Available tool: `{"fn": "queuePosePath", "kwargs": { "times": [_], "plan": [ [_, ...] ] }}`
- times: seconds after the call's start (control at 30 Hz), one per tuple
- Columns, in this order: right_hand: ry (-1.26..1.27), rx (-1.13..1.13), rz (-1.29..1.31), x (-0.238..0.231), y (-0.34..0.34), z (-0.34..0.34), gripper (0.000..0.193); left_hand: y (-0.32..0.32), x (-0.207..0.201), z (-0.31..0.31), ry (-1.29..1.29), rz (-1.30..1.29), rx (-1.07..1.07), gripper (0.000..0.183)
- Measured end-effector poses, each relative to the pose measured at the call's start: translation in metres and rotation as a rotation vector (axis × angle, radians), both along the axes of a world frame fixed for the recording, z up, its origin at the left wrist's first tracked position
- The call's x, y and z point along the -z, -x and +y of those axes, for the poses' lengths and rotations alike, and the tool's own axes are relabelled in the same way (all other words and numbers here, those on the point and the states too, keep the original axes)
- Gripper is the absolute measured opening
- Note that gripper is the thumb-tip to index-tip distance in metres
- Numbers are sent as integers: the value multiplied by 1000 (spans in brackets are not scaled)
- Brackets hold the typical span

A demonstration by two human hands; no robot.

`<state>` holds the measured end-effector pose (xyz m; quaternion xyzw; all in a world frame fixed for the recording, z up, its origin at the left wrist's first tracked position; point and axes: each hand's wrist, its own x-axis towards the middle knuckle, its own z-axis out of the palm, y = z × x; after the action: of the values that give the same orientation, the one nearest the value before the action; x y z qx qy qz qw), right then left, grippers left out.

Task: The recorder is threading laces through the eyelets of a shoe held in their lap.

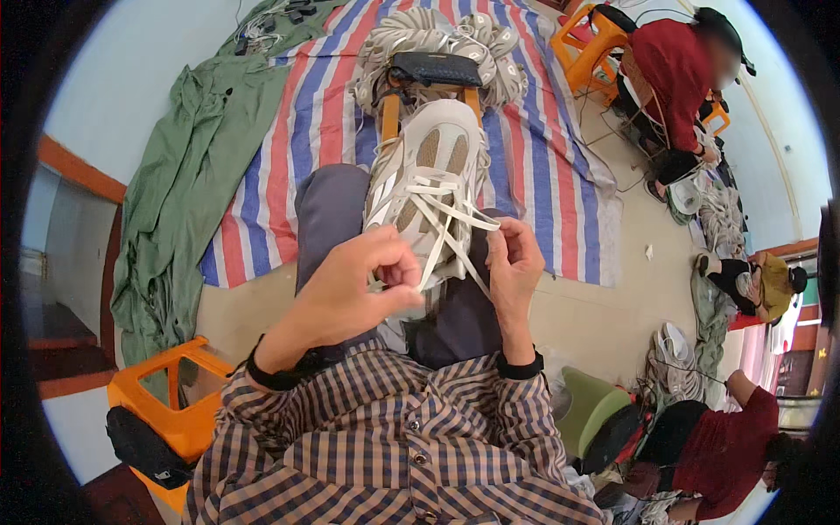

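A white and beige sneaker [448,122] rests between my knees, toe pointing away from me. Its pale flat shoelaces [446,229] are threaded at the lower eyelets and cross over the tongue. My left hand [354,284] is closed in a pinch left of the opening, with a lace running up from its fingertips. On the other side, my right hand [516,262] pinches a lace between thumb and forefinger, and a loop of it arches from the shoe. The shoe's heel end is partly hidden behind my hands and the laces.
A wooden stand [390,121] with a black pouch [435,67] is ahead, before piled sneakers [490,39] on a striped sheet [302,149]. Orange stools [131,385] flank the area. Green cloth [188,166] lies left. Several people, one in a red top [669,74], sit at right.
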<state>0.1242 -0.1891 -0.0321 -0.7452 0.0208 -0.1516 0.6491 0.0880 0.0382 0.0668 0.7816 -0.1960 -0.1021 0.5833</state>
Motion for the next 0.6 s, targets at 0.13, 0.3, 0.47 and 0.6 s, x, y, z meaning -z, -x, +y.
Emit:
{"fn": "queuePosePath", "kwargs": {
  "times": [0.13,0.3,0.47,0.6],
  "plan": [
    [-56,-145,-22,-11,-4,14,9,9,6,18,35,-77,50,14],
    [-48,-154,19,-17,-7,20,12,28,34,26,188,241,58,15],
    [-19,-160,8,-29,-8,25,13,44,45,32,479,452,129,16],
    [101,-135,-35,-23,-11,23,13,45,33,38,423,314,233,17]
  ]
}}
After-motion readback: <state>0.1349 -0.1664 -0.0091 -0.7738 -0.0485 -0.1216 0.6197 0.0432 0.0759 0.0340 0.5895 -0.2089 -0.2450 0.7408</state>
